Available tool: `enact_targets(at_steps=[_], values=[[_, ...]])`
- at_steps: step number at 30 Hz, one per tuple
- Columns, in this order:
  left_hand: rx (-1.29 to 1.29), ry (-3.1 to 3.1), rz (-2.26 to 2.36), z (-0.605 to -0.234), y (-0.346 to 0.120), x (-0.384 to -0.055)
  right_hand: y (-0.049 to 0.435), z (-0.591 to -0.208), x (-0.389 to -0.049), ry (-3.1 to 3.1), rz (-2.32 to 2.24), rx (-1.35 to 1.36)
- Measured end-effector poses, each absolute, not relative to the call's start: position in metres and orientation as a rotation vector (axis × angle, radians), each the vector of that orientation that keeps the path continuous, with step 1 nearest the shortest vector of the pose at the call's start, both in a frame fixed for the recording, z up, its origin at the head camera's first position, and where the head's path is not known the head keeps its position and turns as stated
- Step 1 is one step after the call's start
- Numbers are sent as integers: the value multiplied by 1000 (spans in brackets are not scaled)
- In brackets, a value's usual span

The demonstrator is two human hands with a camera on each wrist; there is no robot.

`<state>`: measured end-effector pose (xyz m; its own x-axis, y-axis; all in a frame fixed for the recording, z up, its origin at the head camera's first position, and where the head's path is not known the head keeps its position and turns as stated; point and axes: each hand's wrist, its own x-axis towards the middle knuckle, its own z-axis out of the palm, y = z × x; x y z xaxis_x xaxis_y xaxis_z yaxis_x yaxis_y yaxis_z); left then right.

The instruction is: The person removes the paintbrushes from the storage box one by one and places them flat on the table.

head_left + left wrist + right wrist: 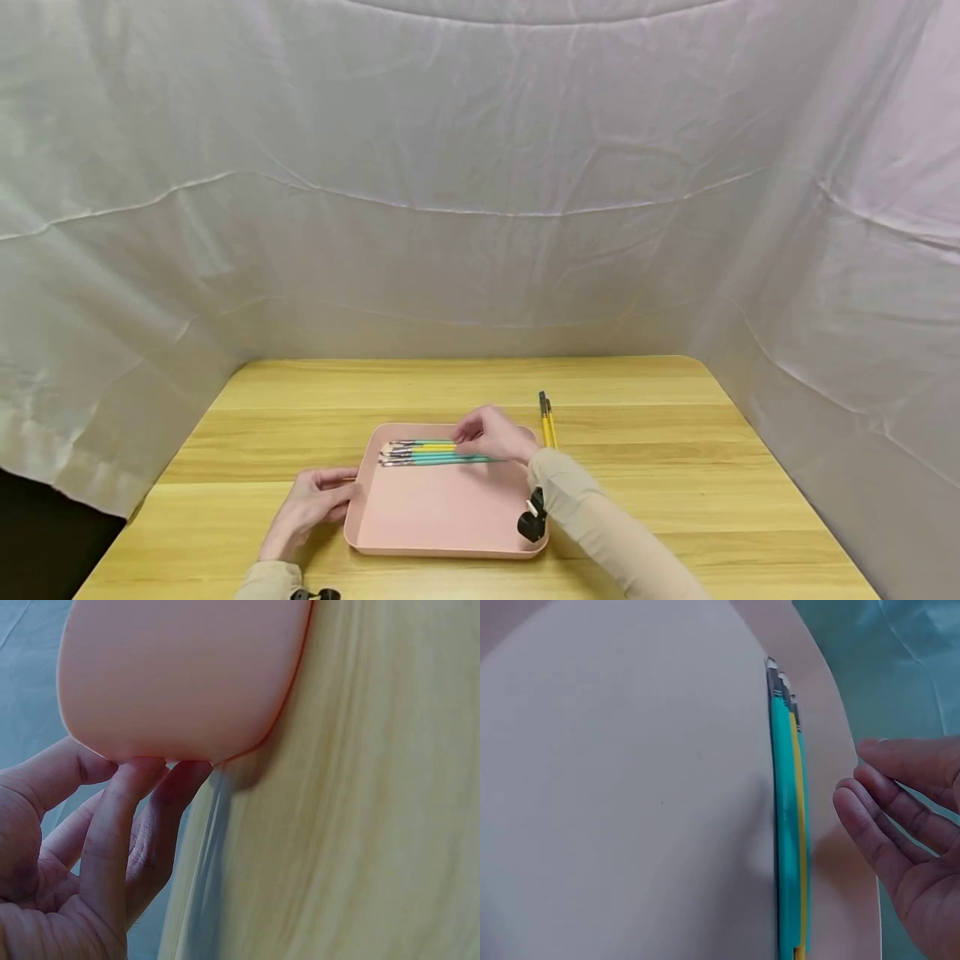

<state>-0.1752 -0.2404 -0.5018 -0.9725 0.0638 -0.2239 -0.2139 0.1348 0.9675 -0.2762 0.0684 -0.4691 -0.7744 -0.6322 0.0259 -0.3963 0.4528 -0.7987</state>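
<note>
In the head view, my left hand [306, 507] is at the left side of a pink tray [442, 529]. It grips the tray's edge with its thumb and fingertips, as the left wrist view shows. My right hand [491, 435] hovers over the tray's far part, above the handles of several paintbrushes [420, 458]. The brushes lie side by side with bristles to the left; their handles are teal and yellow. In the right wrist view, the right fingers [870, 799] are loosely bent with nothing visible between them, apart from the brushes [787, 795].
Just beyond the tray's far right corner, two yellow-handled paintbrushes [548, 421] lie on the wooden table [697, 483], bristles pointing away. A grey curtain [480, 267] surrounds the table at the back and sides.
</note>
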Motion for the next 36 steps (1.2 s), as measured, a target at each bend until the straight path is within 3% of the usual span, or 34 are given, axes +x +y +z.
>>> enact_targets(at_steps=[36], values=[[-159, 2192, 1936, -504, -240, -175, 37, -488, -276, 2674, -895, -1001]])
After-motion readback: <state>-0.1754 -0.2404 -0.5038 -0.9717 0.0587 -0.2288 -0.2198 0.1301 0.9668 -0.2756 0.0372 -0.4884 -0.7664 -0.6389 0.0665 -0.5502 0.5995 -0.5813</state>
